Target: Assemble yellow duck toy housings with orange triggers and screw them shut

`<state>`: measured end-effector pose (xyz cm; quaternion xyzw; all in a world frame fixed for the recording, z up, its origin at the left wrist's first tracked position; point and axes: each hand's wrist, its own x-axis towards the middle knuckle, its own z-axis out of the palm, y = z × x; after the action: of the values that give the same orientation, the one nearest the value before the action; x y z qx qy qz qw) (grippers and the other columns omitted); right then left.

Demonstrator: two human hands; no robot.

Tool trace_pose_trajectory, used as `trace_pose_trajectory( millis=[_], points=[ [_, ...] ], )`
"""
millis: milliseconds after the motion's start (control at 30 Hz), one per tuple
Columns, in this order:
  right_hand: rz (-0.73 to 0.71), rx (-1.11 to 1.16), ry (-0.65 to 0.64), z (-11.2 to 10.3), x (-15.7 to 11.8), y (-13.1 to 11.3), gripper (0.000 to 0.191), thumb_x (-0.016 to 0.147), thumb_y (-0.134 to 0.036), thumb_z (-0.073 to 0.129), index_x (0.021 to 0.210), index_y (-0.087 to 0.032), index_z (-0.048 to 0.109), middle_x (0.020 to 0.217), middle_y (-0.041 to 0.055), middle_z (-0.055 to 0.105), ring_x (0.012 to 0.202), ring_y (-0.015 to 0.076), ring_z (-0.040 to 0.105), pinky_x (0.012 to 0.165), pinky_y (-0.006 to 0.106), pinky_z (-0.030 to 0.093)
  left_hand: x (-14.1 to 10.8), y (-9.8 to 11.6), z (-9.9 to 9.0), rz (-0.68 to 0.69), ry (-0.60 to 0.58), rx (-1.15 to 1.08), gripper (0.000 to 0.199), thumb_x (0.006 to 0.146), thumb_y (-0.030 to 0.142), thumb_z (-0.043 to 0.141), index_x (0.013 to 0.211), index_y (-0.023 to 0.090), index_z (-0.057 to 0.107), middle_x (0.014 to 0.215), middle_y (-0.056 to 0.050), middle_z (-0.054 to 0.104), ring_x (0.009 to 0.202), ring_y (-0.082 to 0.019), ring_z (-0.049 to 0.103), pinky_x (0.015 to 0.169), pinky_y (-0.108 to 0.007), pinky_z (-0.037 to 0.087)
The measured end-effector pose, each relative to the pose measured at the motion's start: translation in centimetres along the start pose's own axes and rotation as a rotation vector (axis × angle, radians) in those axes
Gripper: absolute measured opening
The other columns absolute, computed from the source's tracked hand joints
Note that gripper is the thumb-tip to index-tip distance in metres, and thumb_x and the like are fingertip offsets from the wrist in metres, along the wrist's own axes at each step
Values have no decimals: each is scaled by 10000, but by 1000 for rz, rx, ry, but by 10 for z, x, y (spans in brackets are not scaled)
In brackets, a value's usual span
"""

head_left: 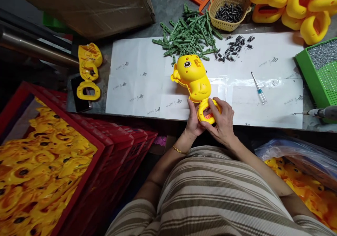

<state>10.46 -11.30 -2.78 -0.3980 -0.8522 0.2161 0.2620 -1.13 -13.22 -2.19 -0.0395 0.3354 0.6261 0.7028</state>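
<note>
watching through the head view, i have left hand (194,121) and right hand (223,119) holding the handle (201,113) of the yellow toy (195,79), by the near edge of the white paper (147,86). likely i'm closing it up, though my grip hides much; next seems to need even pressure.

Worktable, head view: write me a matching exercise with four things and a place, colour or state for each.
Things:
1. screwdriver
2. yellow toy
3. slim plastic parts
4. tan basket

Matches:
A. green, in a loose heap
B. holding small dark parts
C. lying on the white sheet, to the right of the right hand
D. held by the left hand and right hand

Pairs: 1-C, 2-D, 3-A, 4-B
</note>
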Motion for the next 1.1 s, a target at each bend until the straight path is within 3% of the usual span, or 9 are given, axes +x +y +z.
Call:
trace_pose_trajectory(
  millis=[300,800,967,1100],
  points=[
    [-67,150,51,3,-3,9,781,881,-561,576,1540,-245,300,1427,165,398,1324,337,401,1082,552,386,4,3,-2,-13,-25,-14,794,915,752,190,1045,162,705,1092,-102,727,1227,-281,611,1036,-390,504],
    [-122,81,164,11,-6,12,795,909,-562,516,1568,-251,198,1404,165,383,1286,345,424,1063,552,396,2,5,0,-47,15,-40,827,905,763,200,1179,152,686,1076,-104,742,1202,-285,626,1020,-378,504],
    [-144,102,139,11,-5,13,798,906,-534,541,1570,-248,204,1416,169,370,1306,350,402,1077,544,378,2,5,-2,-49,36,-83,775,919,738,265,1193,145,682,1094,-104,739,1181,-286,636,1011,-377,502],
    [-143,83,87,9,-5,14,796,903,-536,544,1567,-260,204,1433,167,378,1320,359,402,1084,548,363,2,6,-3,-39,-21,-92,782,930,727,229,1244,152,658,1120,-104,731,1205,-280,624,1030,-376,486]
  ],
)
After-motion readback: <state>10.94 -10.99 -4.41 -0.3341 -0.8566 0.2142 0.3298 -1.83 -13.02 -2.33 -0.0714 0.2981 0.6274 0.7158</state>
